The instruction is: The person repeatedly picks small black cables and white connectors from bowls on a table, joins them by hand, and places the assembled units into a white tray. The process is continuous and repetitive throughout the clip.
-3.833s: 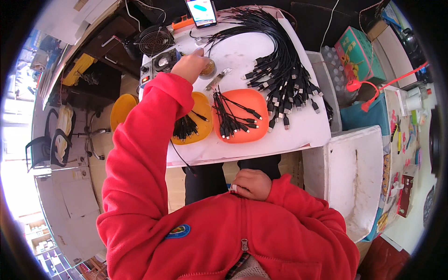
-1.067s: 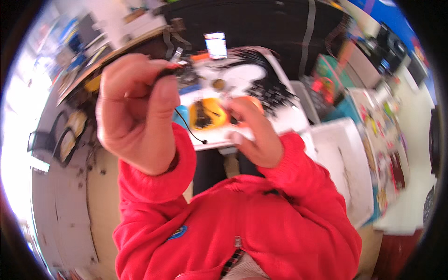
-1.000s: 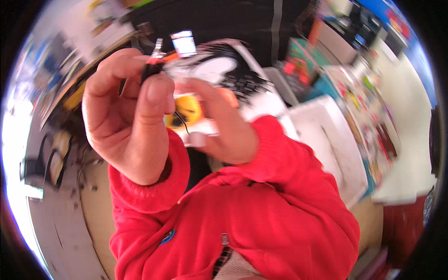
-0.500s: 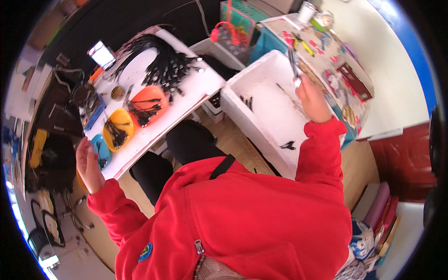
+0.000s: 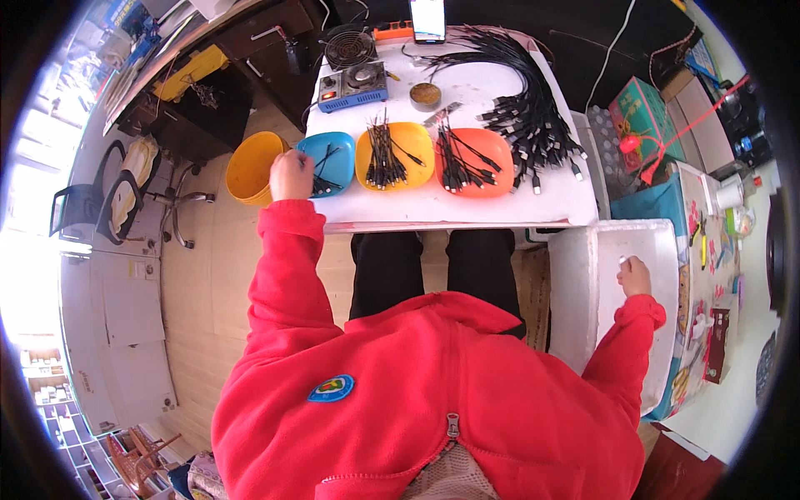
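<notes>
My left hand [image 5: 292,176] is at the left rim of a blue bowl [image 5: 340,145], fingers curled; what they hold, if anything, is hidden. A few short black cables [image 5: 327,172] lie in that bowl. My right hand [image 5: 636,278] is over the white foam box [image 5: 612,237], fingers closed, with a small pale tip [image 5: 622,260] showing at them; I cannot tell what it is. A yellow bowl [image 5: 415,137] and an orange bowl [image 5: 487,143] hold more short black cables with metal plugs. A bundle of long black cables [image 5: 521,92] covers the table's right side.
A yellow bin [image 5: 250,167] stands left of the white table [image 5: 467,212]. At the back are a blue soldering unit [image 5: 354,90], a round tin [image 5: 425,97], a fan [image 5: 350,50] and a lit phone [image 5: 428,21]. Pliers [image 5: 703,246] lie on the right-hand table.
My view has swung round to face the table squarely. The black strand that stood up from my right hand no longer shows. My left fingers, spread before, are now curled by the blue bowl.
</notes>
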